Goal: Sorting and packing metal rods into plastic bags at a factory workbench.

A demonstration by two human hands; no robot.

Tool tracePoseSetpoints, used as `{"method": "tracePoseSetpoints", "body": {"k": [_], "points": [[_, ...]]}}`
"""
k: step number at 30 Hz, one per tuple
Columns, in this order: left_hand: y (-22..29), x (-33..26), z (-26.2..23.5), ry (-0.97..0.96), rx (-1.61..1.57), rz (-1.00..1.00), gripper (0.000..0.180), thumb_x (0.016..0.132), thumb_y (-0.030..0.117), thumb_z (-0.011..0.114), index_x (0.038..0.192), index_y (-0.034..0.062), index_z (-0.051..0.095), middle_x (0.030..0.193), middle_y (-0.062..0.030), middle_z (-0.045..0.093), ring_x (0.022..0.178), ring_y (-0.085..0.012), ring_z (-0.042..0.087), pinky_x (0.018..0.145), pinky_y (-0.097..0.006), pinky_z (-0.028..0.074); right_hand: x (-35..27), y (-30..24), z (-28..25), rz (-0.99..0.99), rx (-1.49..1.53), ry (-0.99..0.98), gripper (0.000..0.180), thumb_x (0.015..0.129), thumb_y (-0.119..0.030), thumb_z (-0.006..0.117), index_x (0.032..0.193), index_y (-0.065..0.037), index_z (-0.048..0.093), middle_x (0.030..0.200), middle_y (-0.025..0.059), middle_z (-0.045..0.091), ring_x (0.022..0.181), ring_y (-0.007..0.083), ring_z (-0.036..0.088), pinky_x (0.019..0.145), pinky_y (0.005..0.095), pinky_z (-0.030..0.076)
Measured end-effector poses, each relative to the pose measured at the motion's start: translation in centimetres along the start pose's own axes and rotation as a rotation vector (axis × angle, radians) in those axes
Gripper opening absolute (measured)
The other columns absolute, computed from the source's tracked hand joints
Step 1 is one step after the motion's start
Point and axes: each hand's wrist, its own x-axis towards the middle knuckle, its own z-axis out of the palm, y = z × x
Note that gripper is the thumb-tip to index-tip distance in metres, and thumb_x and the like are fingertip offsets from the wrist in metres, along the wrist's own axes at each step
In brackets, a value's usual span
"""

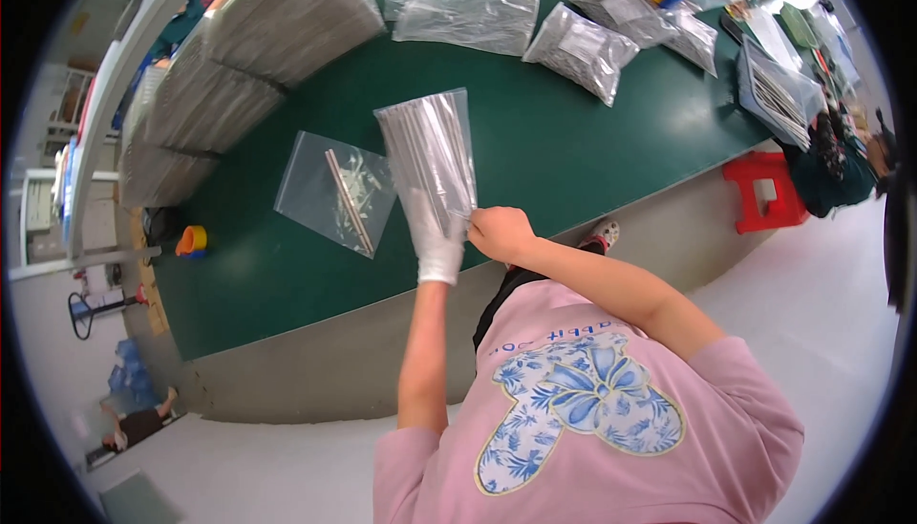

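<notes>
A clear plastic bag (pixel 430 142) full of slim, silvery-grey rods lies angled over the green table. My left hand (pixel 437 249), in a white glove, is closed on the bag's near end, with its fingers partly hidden by the plastic. At the bag's near right corner my bare right hand (pixel 501 234) pinches the plastic. Left of this bag rests a flat clear bag (pixel 310 175) with a few thin rods (pixel 349 201) and many small pale pieces (pixel 361 180) on or in it; I cannot tell which.
Stacks of wrapped grey bundles (pixel 296 18) stand at the far left. Several filled bags (pixel 583 51) and flat plastic bags (pixel 468 16) lie along the far side. Tape rolls (pixel 191 241) sit at the left edge. A rod-filled bin (pixel 774 94) and red stool (pixel 764 192) are right, near another person.
</notes>
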Motion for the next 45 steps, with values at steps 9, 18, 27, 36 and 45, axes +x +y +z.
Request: {"method": "tracePoseSetpoints", "body": {"k": [9, 18, 27, 36, 45], "points": [[1.3, 0.8, -1.5, -0.078, 0.389, 0.250, 0.013, 0.061, 0.019, 0.055, 0.065, 0.0065, 0.059, 0.065, -0.0158, 0.054, 0.062, -0.0330, 0.052, 0.059, -0.042, 0.042, -1.1, 1.5, 2.2, -0.185, 0.007, 0.080, 0.023, 0.073, -0.021, 0.051, 0.067, 0.001, 0.055, 0.070, 0.0228, 0.056, 0.068, 0.0399, 0.054, 0.061, 0.0466, 0.042], [-0.5, -0.6, -1.6, 0.145, 0.320, 0.496, 0.030, 0.065, 0.029, 0.056, 0.085, 0.0071, 0.055, 0.090, -0.0093, 0.051, 0.089, -0.0236, 0.049, 0.079, -0.038, 0.037, -0.6, 1.5, 0.8, -0.204, -0.090, -0.029, 0.022, 0.074, -0.021, 0.052, 0.066, -0.001, 0.055, 0.066, 0.0199, 0.056, 0.064, 0.0387, 0.055, 0.058, 0.0441, 0.043], [-2.6, 1.3, -2.4, -0.208, 0.287, 0.323, 0.046, 0.067, 0.029, 0.060, 0.104, 0.0043, 0.050, 0.109, -0.0159, 0.047, 0.109, -0.0320, 0.040, 0.095, -0.043, 0.029, -0.2, 0.6, 0.6, -0.149, -0.212, -0.172, 0.025, 0.070, -0.029, 0.050, 0.069, -0.006, 0.060, 0.073, 0.0158, 0.061, 0.070, 0.0337, 0.059, 0.064, 0.0433, 0.047], [-4.5, 0.0, -0.7, -0.047, 0.430, 0.446, 0.039, 0.076, 0.028, 0.050, 0.106, 0.0031, 0.049, 0.113, -0.0171, 0.047, 0.110, -0.0367, 0.042, 0.093, -0.050, 0.031, 0.0, 0.3, 1.1, -0.140, -0.112, -0.185, 0.024, 0.070, -0.026, 0.048, 0.075, -0.007, 0.061, 0.075, 0.0138, 0.062, 0.071, 0.0325, 0.060, 0.064, 0.0433, 0.047], [-3.8, 0.8, -0.4, -0.019, 0.386, 0.346, 0.042, 0.077, 0.026, 0.050, 0.107, -0.0020, 0.047, 0.115, -0.0221, 0.045, 0.110, -0.0401, 0.039, 0.094, -0.049, 0.030, 0.2, 0.6, 1.7, -0.107, -0.068, -0.170, 0.022, 0.067, -0.022, 0.050, 0.077, -0.007, 0.062, 0.074, 0.0141, 0.062, 0.072, 0.0327, 0.060, 0.062, 0.0438, 0.047]]}}
